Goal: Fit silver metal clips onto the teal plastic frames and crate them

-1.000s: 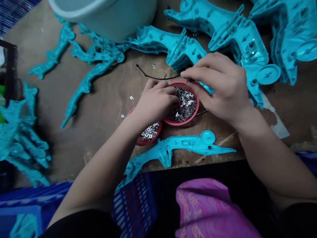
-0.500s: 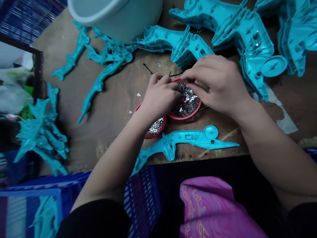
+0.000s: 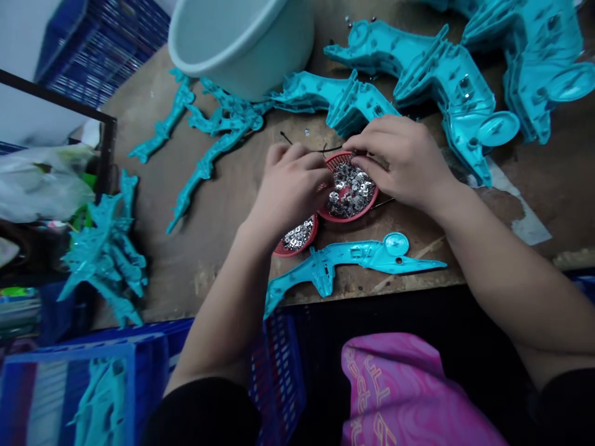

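Left hand (image 3: 290, 192) and right hand (image 3: 400, 164) curled over red mesh basket (image 3: 348, 218) of metal clips (image 3: 351, 195), fingers (image 3: 372, 141) bunched together, any pinched clip hidden. Smaller red basket (image 3: 292, 253) just beside; teal plastic moulding (image 3: 353, 255) near; white tub (image 3: 242, 43) beyond.

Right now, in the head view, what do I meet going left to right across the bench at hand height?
Pile of turquoise plastic mouldings → single turquoise moulding → left hand → red mesh basket of metal clips → right hand → stacked turquoise mouldings
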### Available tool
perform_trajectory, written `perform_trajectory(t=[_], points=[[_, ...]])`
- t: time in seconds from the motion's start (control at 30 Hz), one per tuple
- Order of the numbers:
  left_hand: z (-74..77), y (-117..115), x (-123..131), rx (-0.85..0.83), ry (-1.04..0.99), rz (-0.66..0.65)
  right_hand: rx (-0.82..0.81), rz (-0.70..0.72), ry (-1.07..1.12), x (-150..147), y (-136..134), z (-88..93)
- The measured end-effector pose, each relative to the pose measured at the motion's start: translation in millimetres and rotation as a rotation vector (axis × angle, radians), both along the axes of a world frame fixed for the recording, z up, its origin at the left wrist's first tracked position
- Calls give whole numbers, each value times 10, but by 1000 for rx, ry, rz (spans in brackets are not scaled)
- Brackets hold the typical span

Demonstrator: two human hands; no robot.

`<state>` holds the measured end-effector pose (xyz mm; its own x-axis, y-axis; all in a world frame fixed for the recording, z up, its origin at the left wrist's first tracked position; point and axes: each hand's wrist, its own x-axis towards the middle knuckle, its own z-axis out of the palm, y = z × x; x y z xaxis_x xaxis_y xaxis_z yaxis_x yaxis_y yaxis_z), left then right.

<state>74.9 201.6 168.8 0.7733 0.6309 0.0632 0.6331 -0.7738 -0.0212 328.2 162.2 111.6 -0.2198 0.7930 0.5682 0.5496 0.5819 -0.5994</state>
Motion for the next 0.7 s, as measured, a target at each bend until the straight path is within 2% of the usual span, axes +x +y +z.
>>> perform_trajectory(t=[0.07,0.13,0.23,0.3,0.37,0.5,0.6,0.7], points=[[204,-210,-213,70,-23,83,-12,32,56,-2,-2,-2],[272,-379,-485,103,-26,162,-28,57,114,-27,-19,14],[151,-512,-815,74,-2,221,-62,52,203,-105,-68,58],[43,-555,-859,29,-54,234,-91,50,241,-169,-108,88],[-10,-596,-727,-3,-244,255,-106,65,262,-222,-144,109],[5,-691,-157,-102,-750,259,-100,112,280,-268,-182,116],[-9,-737,200,-270,-957,276,-98,92,301,-261,-176,99],[-76,-735,336,-347,-1098,357,-94,74,316,-250,-161,82]])
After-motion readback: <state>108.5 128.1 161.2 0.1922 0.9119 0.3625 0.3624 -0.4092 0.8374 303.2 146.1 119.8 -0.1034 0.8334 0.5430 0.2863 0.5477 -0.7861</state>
